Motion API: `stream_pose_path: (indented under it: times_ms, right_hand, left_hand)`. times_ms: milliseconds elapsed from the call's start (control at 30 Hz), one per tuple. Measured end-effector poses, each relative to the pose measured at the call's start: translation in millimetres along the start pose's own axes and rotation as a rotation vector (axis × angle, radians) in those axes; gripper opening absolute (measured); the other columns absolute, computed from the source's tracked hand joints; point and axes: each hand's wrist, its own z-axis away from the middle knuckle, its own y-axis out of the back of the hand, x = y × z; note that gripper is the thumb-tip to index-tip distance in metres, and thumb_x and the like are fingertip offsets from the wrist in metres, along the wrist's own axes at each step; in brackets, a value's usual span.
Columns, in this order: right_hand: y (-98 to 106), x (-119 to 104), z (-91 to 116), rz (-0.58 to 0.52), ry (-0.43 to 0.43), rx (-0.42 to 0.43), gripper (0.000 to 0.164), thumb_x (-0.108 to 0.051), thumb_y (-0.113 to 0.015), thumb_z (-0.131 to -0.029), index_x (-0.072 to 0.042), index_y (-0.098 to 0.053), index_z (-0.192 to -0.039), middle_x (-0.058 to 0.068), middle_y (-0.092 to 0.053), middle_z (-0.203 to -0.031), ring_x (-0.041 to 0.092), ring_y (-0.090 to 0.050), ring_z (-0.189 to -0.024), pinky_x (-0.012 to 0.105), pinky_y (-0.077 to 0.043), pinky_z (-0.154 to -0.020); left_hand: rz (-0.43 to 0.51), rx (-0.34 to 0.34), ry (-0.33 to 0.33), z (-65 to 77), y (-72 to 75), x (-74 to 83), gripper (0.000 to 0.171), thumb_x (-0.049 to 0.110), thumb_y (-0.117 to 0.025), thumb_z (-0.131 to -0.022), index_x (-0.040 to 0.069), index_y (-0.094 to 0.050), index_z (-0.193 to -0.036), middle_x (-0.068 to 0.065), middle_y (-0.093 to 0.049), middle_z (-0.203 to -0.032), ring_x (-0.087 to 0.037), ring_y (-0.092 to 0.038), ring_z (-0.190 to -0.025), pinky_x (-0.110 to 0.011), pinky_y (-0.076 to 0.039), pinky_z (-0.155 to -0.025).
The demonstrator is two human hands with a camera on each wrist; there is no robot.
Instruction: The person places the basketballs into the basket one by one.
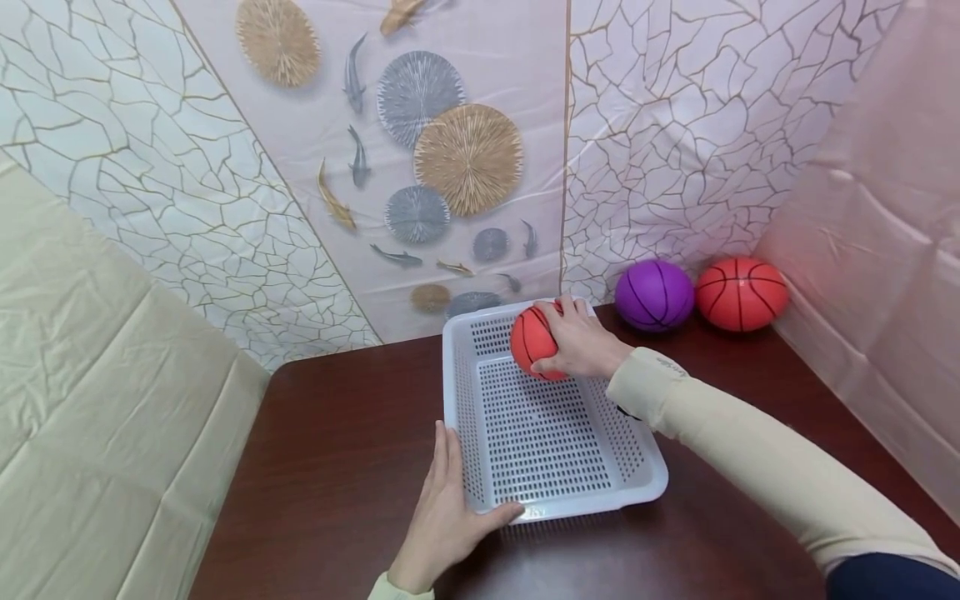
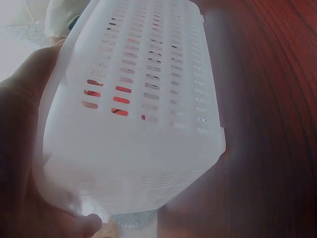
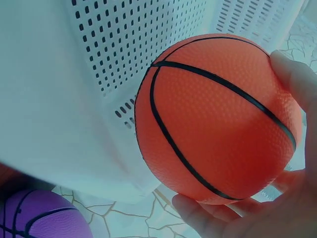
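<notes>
My right hand [image 1: 581,343] grips a small red toy basketball [image 1: 531,343], fingers and thumb spread round it. In the head view the ball overlaps the far part of a white perforated plastic basket [image 1: 555,505]. The right wrist view shows the ball [image 3: 218,119] close up, the basket's holed walls behind it. My left hand [image 1: 448,517] lies against the basket's near left corner, fingers straight along the left side, thumb on the front rim. From the left wrist, red shows through slots in the basket wall [image 2: 133,144].
A purple toy basketball [image 1: 654,295] and another red one [image 1: 742,293] sit side by side at the table's back right, by the wall. The dark wooden table [image 1: 337,450] is enclosed by a patterned back wall [image 1: 465,250] and pale fabric sides [image 1: 885,275].
</notes>
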Motion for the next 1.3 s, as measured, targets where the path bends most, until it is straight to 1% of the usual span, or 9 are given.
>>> stream_pose_path:
  times_ms: [133, 267, 367, 600, 733, 867, 967, 1167, 1300]
  right_hand:
    - [-1, -4, -7, -0.004, -0.019, -0.036, 0.102, -0.045, -0.082, -0.074, -0.009, -0.027, -0.152, 0.024, -0.032, -0.138, 0.041, -0.033, -0.121, 0.055, -0.048, -0.085]
    - [-5, -6, -13, -0.001, -0.048, -0.055, 0.103, -0.043, -0.082, -0.074, -0.006, -0.026, -0.152, 0.026, -0.034, -0.135, 0.042, -0.035, -0.118, 0.053, -0.048, -0.087]
    - [-11, -5, -15, 0.001, -0.072, -0.064, 0.102, -0.044, -0.082, -0.073, -0.005, -0.028, -0.15, 0.028, -0.036, -0.132, 0.043, -0.036, -0.115, 0.053, -0.044, -0.091]
    - [-24, 2, -15, -0.009, -0.109, -0.082, 0.102, -0.043, -0.083, -0.073, -0.003, -0.029, -0.149, 0.031, -0.034, -0.135, 0.047, -0.03, -0.124, 0.058, -0.034, -0.1]
    - [-25, 5, -17, -0.017, -0.123, -0.079, 0.1, -0.043, -0.083, -0.073, -0.004, -0.03, -0.149, 0.03, -0.034, -0.136, 0.046, -0.028, -0.127, 0.059, -0.035, -0.1]
    - [-26, 7, -18, -0.022, -0.127, -0.076, 0.098, -0.045, -0.082, -0.073, -0.004, -0.032, -0.147, 0.03, -0.034, -0.135, 0.046, -0.03, -0.125, 0.061, -0.036, -0.098]
    - [-27, 8, -19, -0.02, -0.136, -0.081, 0.098, -0.046, -0.081, -0.073, -0.005, -0.031, -0.148, 0.03, -0.033, -0.136, 0.046, -0.03, -0.124, 0.063, -0.034, -0.098]
    - [-27, 8, -19, 0.03, -0.135, -0.098, 0.101, -0.051, -0.081, -0.072, -0.007, -0.03, -0.148, 0.026, -0.031, -0.14, 0.045, -0.026, -0.13, 0.064, -0.028, -0.102]
    - [-28, 10, -19, 0.073, -0.136, -0.125, 0.107, -0.054, -0.079, -0.073, -0.007, -0.023, -0.151, 0.024, -0.028, -0.145, 0.045, -0.023, -0.133, 0.063, -0.026, -0.104]
  left_hand:
    - [0.0, 0.0, 0.006, 0.0, -0.1, -1.4, 0.137, 0.083, -0.065, -0.061, 0.005, -0.005, -0.156, -0.002, 0.011, -0.162, -0.038, -0.02, -0.143, -0.057, -0.031, -0.106]
    - [0.007, 0.002, 0.008, -0.2, -1.1, -2.4, 0.137, 0.083, -0.065, -0.061, 0.006, -0.004, -0.156, -0.001, 0.012, -0.162, -0.038, -0.02, -0.143, -0.057, -0.031, -0.106]
    - [0.008, 0.006, 0.006, -0.1, -1.9, -2.3, 0.137, 0.084, -0.065, -0.061, 0.007, -0.005, -0.156, -0.001, 0.012, -0.162, -0.038, -0.02, -0.143, -0.057, -0.031, -0.106]
    - [0.007, 0.011, 0.004, 0.7, -1.4, -0.3, 0.137, 0.084, -0.064, -0.06, 0.005, -0.006, -0.156, -0.002, 0.01, -0.162, -0.037, -0.019, -0.143, -0.056, -0.031, -0.106]
    - [0.002, 0.015, 0.008, 0.4, -1.3, -0.9, 0.137, 0.084, -0.065, -0.061, 0.005, -0.006, -0.156, -0.003, 0.01, -0.162, -0.037, -0.019, -0.143, -0.056, -0.031, -0.106]
    - [-0.003, 0.015, 0.007, 0.3, -1.3, -1.7, 0.137, 0.083, -0.066, -0.061, 0.005, -0.006, -0.156, -0.002, 0.01, -0.162, -0.037, -0.02, -0.143, -0.055, -0.031, -0.106]
    - [-0.002, 0.012, 0.004, 0.4, -0.9, -2.0, 0.136, 0.082, -0.066, -0.061, 0.005, -0.005, -0.156, -0.002, 0.011, -0.162, -0.037, -0.02, -0.143, -0.055, -0.031, -0.106]
    - [-0.009, 0.008, 0.0, -0.2, -0.4, -2.3, 0.136, 0.083, -0.065, -0.062, 0.007, -0.004, -0.156, 0.0, 0.013, -0.162, -0.036, -0.019, -0.143, -0.055, -0.031, -0.107]
    - [-0.008, 0.011, -0.007, -0.4, -0.6, -2.2, 0.136, 0.083, -0.064, -0.062, 0.006, -0.004, -0.156, 0.0, 0.013, -0.162, -0.036, -0.018, -0.144, -0.054, -0.03, -0.108]
